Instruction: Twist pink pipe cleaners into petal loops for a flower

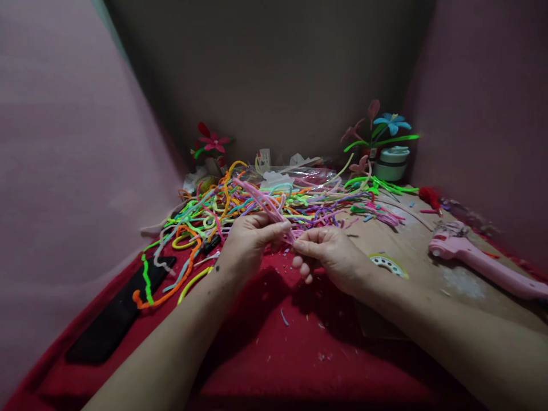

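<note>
Single head-worn view, looking forward and down from above and behind the left hand (250,237) and the right hand (329,254), which appear near, at mid-frame; the surface (265,365) extends beneath them, the dark wall (274,80) beyond.

The left hand (250,237) partly hides a fuzzy pink pipe-cleaner bundle (274,211); right of the right hand (329,254), a pink plastic tool (483,265) is cropped.
</note>
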Action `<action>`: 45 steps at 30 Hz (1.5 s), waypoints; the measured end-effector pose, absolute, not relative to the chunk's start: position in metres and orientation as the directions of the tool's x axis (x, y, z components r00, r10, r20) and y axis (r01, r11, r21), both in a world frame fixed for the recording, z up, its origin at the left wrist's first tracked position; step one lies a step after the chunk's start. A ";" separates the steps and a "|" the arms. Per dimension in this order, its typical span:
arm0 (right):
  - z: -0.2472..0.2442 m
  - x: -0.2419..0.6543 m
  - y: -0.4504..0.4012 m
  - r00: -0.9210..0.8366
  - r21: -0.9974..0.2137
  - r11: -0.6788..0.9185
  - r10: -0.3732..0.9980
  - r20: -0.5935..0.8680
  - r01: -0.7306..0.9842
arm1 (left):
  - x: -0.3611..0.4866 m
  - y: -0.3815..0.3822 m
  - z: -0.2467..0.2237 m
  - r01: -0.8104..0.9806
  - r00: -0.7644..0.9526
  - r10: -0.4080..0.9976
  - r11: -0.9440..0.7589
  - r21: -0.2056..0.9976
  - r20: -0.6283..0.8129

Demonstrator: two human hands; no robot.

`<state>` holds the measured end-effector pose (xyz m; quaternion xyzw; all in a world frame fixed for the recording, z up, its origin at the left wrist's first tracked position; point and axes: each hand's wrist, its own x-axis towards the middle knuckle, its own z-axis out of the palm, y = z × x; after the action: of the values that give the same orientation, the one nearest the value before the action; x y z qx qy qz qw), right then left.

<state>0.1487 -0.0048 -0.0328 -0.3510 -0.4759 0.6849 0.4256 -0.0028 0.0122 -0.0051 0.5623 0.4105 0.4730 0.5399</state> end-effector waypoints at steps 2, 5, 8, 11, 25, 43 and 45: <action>-0.032 0.147 -0.007 -0.381 -0.954 -0.200 0.919 -0.104 -0.222 | -0.003 0.013 -0.003 -0.102 0.162 0.983 -0.071 0.992 0.087; -0.031 0.147 -0.008 -0.371 -0.959 -0.204 0.921 -0.119 -0.199 | -0.003 0.013 -0.001 -0.115 0.154 0.986 -0.042 0.993 0.059; -0.033 0.148 -0.007 -0.415 -0.960 -0.199 0.904 -0.101 -0.199 | -0.004 0.014 -0.001 -0.098 0.188 0.981 -0.018 0.995 0.037; -0.035 0.150 -0.004 -0.438 -0.966 -0.116 0.899 -0.002 -0.232 | -0.006 0.014 -0.005 -0.048 0.219 0.975 -0.012 0.999 0.022; -0.032 0.148 -0.004 -0.361 -0.949 -0.134 0.932 -0.022 -0.287 | -0.004 0.014 -0.010 0.027 0.295 0.955 -0.036 0.999 0.026; -0.039 0.152 0.001 -0.276 -0.952 -0.072 0.961 0.013 -0.296 | 0.000 0.003 -0.003 0.495 0.333 0.814 -0.581 0.646 0.477; -0.039 0.154 0.003 -0.298 -0.951 -0.071 0.954 0.023 -0.301 | -0.003 0.005 -0.004 0.538 0.435 0.667 -0.731 0.419 0.605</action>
<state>0.1537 0.0026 -0.0388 -0.3408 -0.4791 0.6477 0.4845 -0.0033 0.0047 -0.0043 0.8431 0.3574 0.3935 0.0815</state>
